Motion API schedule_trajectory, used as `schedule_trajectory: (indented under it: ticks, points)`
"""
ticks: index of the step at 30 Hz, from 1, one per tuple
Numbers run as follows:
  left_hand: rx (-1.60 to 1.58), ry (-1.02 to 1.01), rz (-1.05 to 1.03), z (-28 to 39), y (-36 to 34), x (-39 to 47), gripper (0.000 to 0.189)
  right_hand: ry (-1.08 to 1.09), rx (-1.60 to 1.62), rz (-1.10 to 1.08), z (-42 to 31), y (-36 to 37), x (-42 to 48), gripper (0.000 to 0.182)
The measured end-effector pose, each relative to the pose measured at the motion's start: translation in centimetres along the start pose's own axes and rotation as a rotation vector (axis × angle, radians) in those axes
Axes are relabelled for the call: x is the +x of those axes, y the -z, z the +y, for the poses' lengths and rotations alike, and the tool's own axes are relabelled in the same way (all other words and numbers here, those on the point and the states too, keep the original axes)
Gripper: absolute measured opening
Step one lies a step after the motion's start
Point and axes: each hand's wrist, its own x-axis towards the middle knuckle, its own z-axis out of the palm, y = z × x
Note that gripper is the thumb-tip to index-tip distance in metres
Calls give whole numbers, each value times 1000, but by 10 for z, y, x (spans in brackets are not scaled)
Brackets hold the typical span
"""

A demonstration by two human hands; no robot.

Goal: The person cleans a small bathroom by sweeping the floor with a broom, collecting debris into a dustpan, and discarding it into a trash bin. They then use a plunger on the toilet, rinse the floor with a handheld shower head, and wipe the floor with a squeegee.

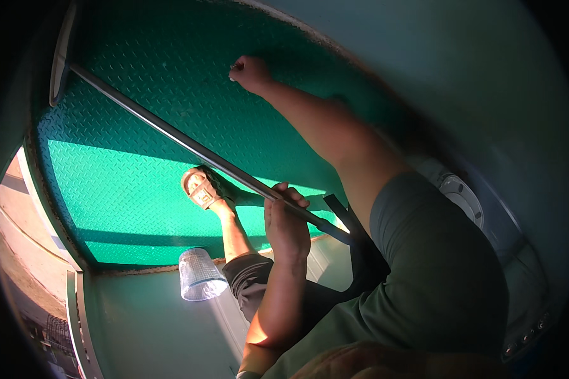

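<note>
My left hand (288, 227) grips the metal pole (170, 130) of a long-handled floor tool near its lower right end. The pole slants up to the left, ending in a long flat head (59, 61), a mop or squeegee; I cannot tell which. That head lies by the far left wall edge. Stretched out above the green diamond-plate floor (123, 189), my right hand (252, 75) is curled into a loose fist, apart from the pole. A tiny pale spot shows at its fingertips, too small to make out.
A mesh wastebasket (201, 272) with a clear plastic liner is by the lower wall, near my sandalled foot (201, 187). To the right is what looks like a white toilet seat (462, 196). A doorway opens at left onto sunlit paving (23, 208).
</note>
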Motion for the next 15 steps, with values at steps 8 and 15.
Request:
schedule_trajectory:
  ticks: [8, 15]
  points:
    - [0, -14, 36, -10, 10, 7, 23, -458, 327, 261, 203, 116, -50, 17]
    - [52, -85, 14, -16, 28, 14, 28, -292, 586, 568, 237, 181, -3, 8]
